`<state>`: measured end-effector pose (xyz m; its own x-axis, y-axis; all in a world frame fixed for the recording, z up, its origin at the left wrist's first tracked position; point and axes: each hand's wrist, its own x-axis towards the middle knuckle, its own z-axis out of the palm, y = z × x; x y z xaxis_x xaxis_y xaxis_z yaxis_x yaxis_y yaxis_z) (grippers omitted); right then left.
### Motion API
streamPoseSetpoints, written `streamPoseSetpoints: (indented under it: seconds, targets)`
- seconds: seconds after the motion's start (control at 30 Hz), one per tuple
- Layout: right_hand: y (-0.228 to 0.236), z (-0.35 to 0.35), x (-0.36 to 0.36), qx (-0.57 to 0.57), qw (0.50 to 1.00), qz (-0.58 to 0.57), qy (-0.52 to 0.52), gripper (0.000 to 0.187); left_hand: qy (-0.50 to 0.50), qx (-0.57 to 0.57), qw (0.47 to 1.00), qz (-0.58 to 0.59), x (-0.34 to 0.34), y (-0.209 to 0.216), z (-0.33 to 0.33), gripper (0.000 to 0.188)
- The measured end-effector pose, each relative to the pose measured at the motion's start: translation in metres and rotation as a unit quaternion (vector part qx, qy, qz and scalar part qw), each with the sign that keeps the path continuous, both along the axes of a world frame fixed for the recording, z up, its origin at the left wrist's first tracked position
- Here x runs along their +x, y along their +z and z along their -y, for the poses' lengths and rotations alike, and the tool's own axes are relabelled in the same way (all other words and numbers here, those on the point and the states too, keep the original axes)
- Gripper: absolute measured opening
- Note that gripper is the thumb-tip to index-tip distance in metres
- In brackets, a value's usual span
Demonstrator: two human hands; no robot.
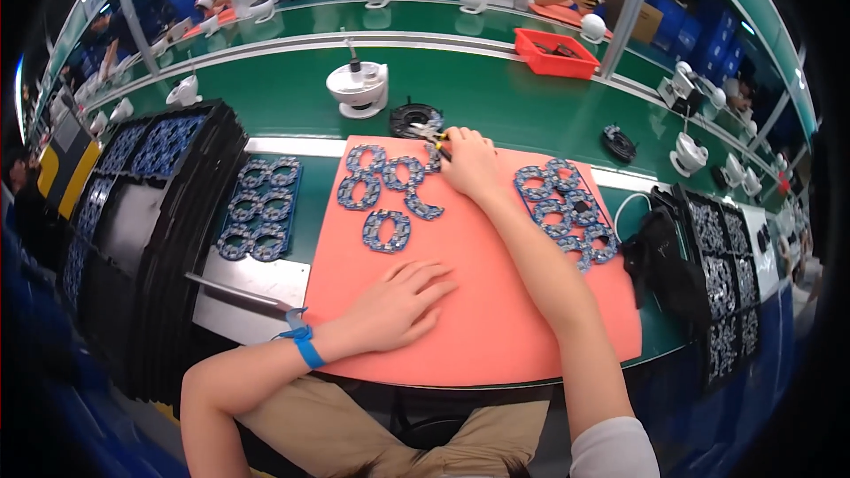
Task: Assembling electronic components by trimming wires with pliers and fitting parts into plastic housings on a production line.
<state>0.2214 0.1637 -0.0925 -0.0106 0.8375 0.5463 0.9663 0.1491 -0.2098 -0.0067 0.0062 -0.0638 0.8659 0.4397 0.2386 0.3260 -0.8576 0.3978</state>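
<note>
My right hand (471, 161) is at the far edge of the orange mat (478, 301), closed round the yellow-and-black handles of small pliers (428, 132). Their metal jaws point left, over a black round part (407, 117) just beyond the mat. My left hand (398, 305) lies palm down on the mat, fingers spread, holding nothing; a blue strap (305, 347) circles its wrist. Between the hands rests a ring-shaped circuit board (405, 241). Several more ring boards (379, 191) lie at the mat's far left, one partly hidden by my right hand.
Joined ring boards (551, 219) lie on the mat's right. Another panel (288, 208) sits left of the mat, beside stacked black trays (168, 239). Black trays (722, 274) also stand at right. Beyond are a white device (359, 93), a red bin (556, 55) and people at work.
</note>
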Motion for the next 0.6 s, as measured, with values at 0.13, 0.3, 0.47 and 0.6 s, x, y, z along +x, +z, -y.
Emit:
streamPoseSetpoints:
  seconds: [0.13,0.3,0.47,0.6]
  targets:
    - [0.011,-0.002,-0.003,0.036,0.992,-0.118,-0.003,0.023,-0.001,0.001,1.000,0.020,-0.004,-0.008,-0.002,0.044]
    - [0.033,-0.029,-0.016,0.125,0.986,-0.074,0.076,0.023,0.003,0.001,0.999,0.035,-0.004,-0.013,-0.002,0.046]
    - [0.049,-0.084,-0.064,0.156,0.965,0.153,0.147,0.029,0.007,-0.014,0.998,0.054,-0.008,-0.017,-0.003,0.046]
    - [0.044,-0.114,-0.079,0.170,0.939,0.280,0.102,0.028,-0.008,0.006,0.997,0.075,-0.002,-0.021,-0.003,0.045]
